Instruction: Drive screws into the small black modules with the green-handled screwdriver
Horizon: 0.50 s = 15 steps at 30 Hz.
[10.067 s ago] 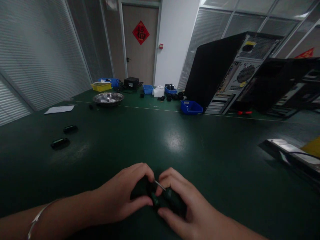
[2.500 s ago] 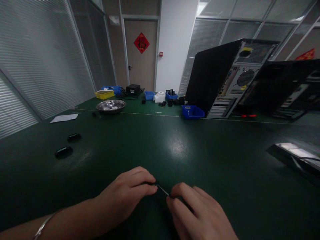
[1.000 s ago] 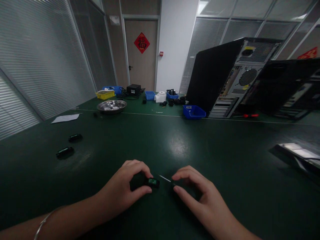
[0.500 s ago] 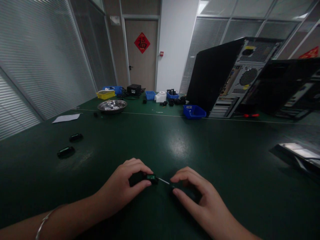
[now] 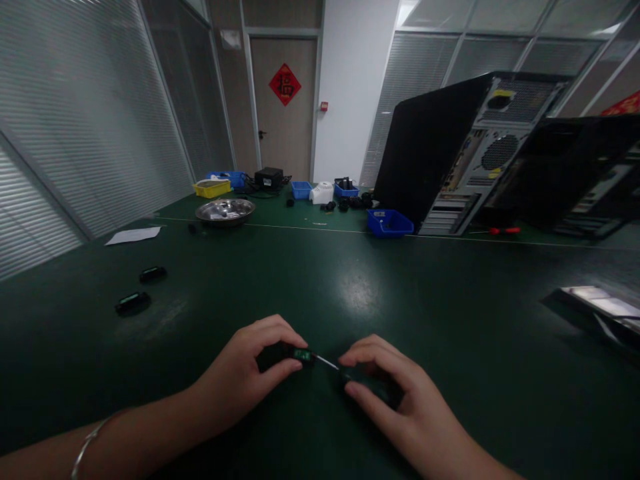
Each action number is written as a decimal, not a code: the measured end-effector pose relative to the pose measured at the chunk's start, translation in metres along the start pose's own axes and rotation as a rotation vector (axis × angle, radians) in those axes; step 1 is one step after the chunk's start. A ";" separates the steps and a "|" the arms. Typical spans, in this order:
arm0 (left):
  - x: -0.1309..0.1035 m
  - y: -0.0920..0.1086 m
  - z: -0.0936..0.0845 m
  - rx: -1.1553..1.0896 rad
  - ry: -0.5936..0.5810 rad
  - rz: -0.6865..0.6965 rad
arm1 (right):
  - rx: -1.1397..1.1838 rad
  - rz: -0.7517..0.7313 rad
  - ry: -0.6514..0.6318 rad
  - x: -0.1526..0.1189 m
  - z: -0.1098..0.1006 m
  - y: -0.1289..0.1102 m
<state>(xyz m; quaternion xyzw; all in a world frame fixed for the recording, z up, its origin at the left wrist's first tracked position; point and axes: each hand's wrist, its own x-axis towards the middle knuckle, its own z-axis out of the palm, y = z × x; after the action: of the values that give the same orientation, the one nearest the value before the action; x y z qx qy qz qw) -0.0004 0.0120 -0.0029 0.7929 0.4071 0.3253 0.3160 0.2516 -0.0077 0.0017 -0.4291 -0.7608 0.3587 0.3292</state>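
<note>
Between the thumb and fingers of my left hand is a small black device with a green face, held on the dark green table. My right hand is closed round the dark handle of a screwdriver. Its thin metal shaft points left, and the tip meets the right end of the device. Much of the handle is hidden in the dark under my right fingers.
Two similar black devices lie at the left. Farther back stand a metal bowl, a blue bin and a large computer case. A silvery object is at the right edge.
The fingers of my right hand have shifted slightly on the screwdriver handle. My left hand keeps its hold on the device, almost unmoved.
</note>
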 end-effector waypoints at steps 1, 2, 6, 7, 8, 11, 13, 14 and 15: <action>0.000 0.000 0.000 -0.005 0.001 -0.002 | 0.012 -0.001 -0.006 0.000 0.000 0.000; 0.000 0.000 0.000 -0.010 0.001 -0.003 | 0.020 -0.002 -0.012 -0.001 0.000 0.000; 0.000 -0.001 0.000 -0.020 0.003 0.006 | 0.025 -0.010 -0.013 0.000 0.000 0.000; 0.000 -0.001 0.000 -0.020 0.001 0.007 | 0.028 -0.013 -0.008 0.000 0.000 0.000; 0.000 -0.001 0.000 -0.021 -0.001 0.007 | 0.031 -0.016 -0.005 0.000 0.001 0.000; 0.000 -0.001 0.001 -0.034 0.002 0.006 | 0.036 -0.015 -0.007 0.001 0.001 0.001; 0.000 -0.001 0.001 -0.043 0.003 0.003 | 0.039 -0.008 -0.012 0.001 0.001 0.002; 0.000 -0.001 0.001 -0.048 0.004 0.003 | 0.044 -0.006 -0.016 0.000 0.001 0.002; 0.000 -0.001 0.001 -0.054 0.002 0.003 | 0.051 -0.005 -0.020 0.000 0.001 0.003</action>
<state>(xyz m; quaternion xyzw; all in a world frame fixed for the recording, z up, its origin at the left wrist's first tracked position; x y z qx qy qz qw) -0.0001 0.0121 -0.0047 0.7843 0.3973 0.3375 0.3364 0.2518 -0.0068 -0.0011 -0.4150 -0.7558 0.3812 0.3335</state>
